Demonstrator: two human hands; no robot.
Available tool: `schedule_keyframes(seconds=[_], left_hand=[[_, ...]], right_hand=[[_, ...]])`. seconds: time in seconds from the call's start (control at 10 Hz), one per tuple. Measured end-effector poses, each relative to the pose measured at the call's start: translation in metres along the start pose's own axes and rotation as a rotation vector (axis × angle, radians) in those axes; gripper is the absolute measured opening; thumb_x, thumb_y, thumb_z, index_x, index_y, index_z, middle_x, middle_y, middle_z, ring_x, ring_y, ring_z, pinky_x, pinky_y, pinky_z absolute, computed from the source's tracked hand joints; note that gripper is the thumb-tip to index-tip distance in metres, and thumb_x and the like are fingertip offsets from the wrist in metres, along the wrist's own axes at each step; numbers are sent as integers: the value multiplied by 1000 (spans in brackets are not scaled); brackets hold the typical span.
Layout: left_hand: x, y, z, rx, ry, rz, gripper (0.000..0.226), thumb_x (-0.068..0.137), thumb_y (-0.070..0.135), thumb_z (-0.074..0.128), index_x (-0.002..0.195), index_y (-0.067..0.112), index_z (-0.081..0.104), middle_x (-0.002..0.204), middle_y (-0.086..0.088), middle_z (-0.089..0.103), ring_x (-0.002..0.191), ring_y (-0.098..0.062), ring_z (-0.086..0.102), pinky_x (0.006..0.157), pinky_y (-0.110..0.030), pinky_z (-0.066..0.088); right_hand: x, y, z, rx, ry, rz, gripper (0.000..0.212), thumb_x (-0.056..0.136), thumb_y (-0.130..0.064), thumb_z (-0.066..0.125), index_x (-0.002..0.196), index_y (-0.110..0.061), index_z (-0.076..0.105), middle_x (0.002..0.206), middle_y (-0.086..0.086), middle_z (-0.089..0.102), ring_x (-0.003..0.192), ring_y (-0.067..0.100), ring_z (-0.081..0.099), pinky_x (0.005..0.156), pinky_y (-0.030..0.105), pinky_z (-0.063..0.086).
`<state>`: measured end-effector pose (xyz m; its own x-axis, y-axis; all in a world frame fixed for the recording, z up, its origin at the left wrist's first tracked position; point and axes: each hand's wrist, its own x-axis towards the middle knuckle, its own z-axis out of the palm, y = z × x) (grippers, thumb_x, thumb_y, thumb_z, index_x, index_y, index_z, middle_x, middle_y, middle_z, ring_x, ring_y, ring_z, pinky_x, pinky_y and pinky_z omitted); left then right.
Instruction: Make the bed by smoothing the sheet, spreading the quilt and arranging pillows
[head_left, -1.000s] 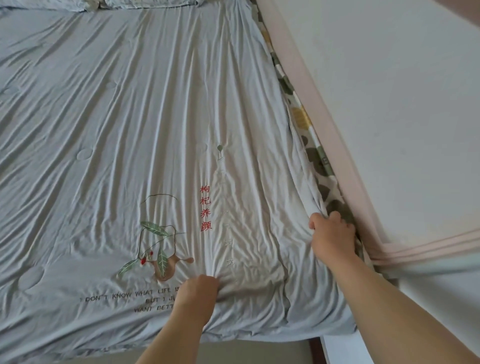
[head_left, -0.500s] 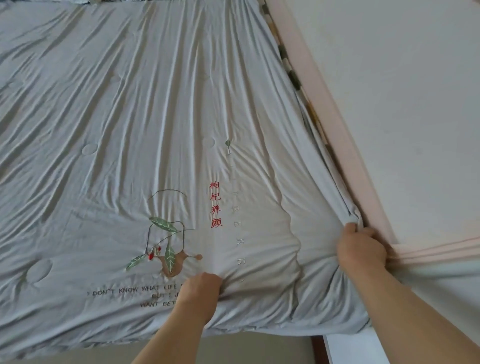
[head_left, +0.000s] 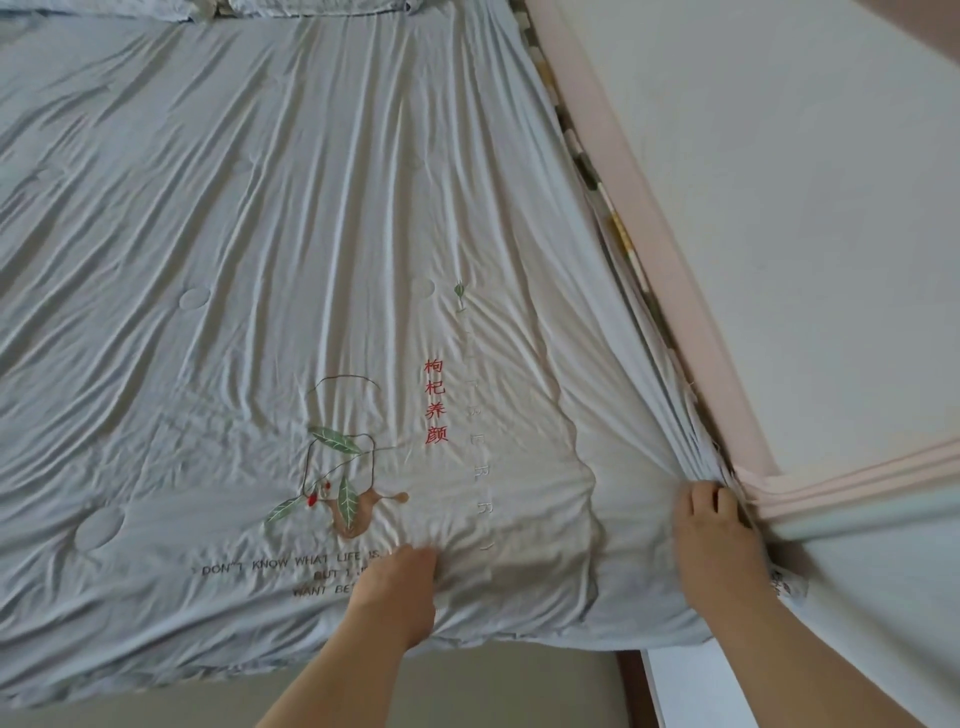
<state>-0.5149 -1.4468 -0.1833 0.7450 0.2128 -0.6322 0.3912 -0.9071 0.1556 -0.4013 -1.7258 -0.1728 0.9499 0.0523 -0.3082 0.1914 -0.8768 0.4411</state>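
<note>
Blue quilt (head_left: 311, 260) under both hands (head_left: 714, 540)

Soft, even daylight fills the scene, bright but without glare. Shallow shadows lie in the creases of the pale blue quilt (head_left: 311, 208), and a slightly darker patch sits just beside the left hand (head_left: 400, 592), toward the right hand (head_left: 714, 540). Focus is fairly sharp around both hands; detail softens far above them near the top edge. Wide-angle distortion bends straight lines to the right of the right hand.
</note>
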Motion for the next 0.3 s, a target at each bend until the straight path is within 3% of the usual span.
schedule_keyframes(seconds=[0.1,0.2,0.3], left_hand=[[-13,-7,-9,18,38,-21,27,87,0,47,108,16,53,110,-2,54,100,-20,60,78,-26,45],[-24,-12,-26,24,80,-26,25,89,4,48,110,16,53,113,-2,55,102,-21,60,77,-26,43],[-35,-17,-49,-17,147,-19,24,92,7,45,111,16,54,116,-1,57,105,-22,60,81,-30,47]], right_hand=[[2,-5,-26,-4,37,-114,48,88,-11,46,134,1,37,131,19,40,119,32,42,89,34,49],[5,-15,-54,-77,-15,-92,47,94,-11,36,141,-4,35,138,14,43,125,29,45,96,38,45],[0,-23,-77,-128,-7,-119,49,94,-13,37,142,-3,33,140,13,44,126,27,47,100,37,41]])
